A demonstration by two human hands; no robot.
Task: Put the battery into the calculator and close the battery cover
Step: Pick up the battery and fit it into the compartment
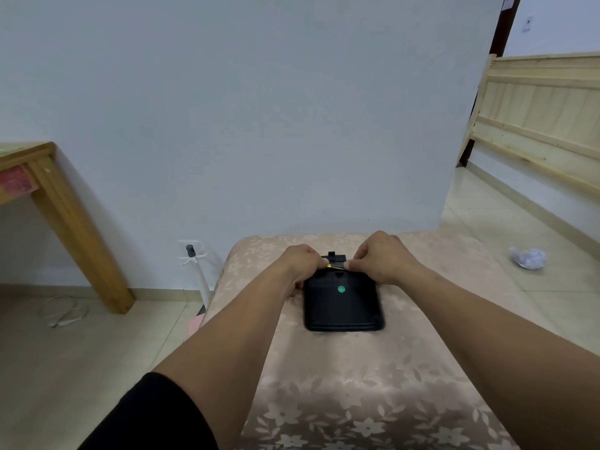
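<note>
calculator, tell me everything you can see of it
The calculator is a black, plastic-looking slab with rounded corners, lying face down on the floral cloth, with a round green sticker on its back. At its far end both hands hold a small gold and black battery. A small black piece lies just beyond.

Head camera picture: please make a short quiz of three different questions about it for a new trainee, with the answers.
1. True or false: the calculator lies face down on the floral cushion.
2. Which hands hold the battery?
A. left hand only
B. right hand only
C. both hands
3. Fill in: the battery cover lies on the cushion just ____ the calculator's far edge.

Key:
1. True; its plain back with a green sticker faces up.
2. C; the left hand and right hand pinch its two ends.
3. beyond
</note>
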